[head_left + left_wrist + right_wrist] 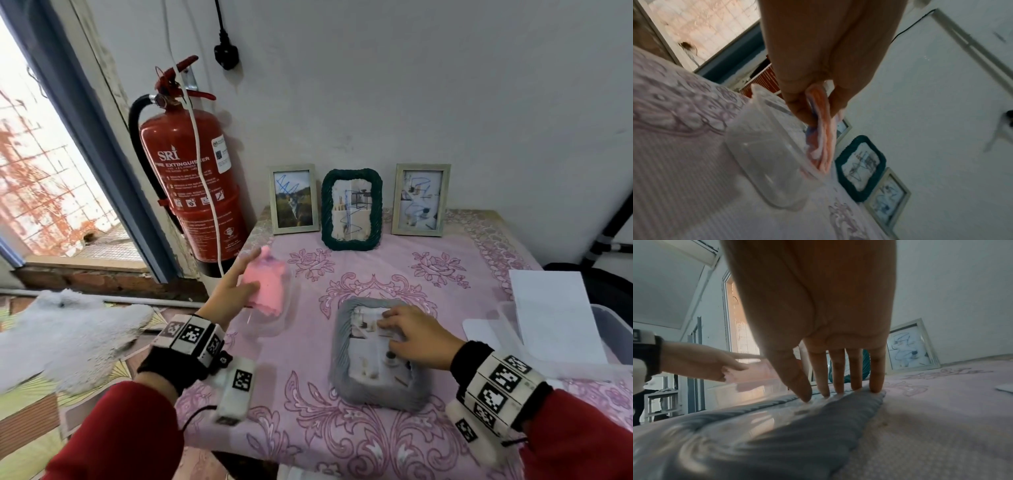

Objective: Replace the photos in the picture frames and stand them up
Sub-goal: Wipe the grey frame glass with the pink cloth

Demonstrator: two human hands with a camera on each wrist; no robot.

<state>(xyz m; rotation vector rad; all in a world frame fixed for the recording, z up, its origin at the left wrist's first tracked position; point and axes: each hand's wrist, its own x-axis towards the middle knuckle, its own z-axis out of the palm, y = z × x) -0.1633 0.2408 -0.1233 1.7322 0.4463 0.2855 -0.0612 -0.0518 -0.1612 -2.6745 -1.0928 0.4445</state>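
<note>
A grey rope-rimmed picture frame (346, 356) lies flat on the pink floral tablecloth (445, 308), photo side up. My right hand (394, 325) rests on its glass, and in the right wrist view the straight fingertips (876, 389) press on the grey frame (818, 434). My left hand (251, 274) pinches a folded pink cloth (265, 291) above a clear plastic container (274, 322); the left wrist view shows the pink cloth (824, 146) between thumb and fingers. Against the wall stand a grey frame (294, 198), a dark green rope frame (351, 209) and another grey frame (421, 200), their photos scribbled over in blue.
A red fire extinguisher (191, 178) hangs on the wall left of the table. White sheets (555, 315) lie over a clear plastic box at the right edge. A white fluffy thing (68, 335) lies on the floor at the left.
</note>
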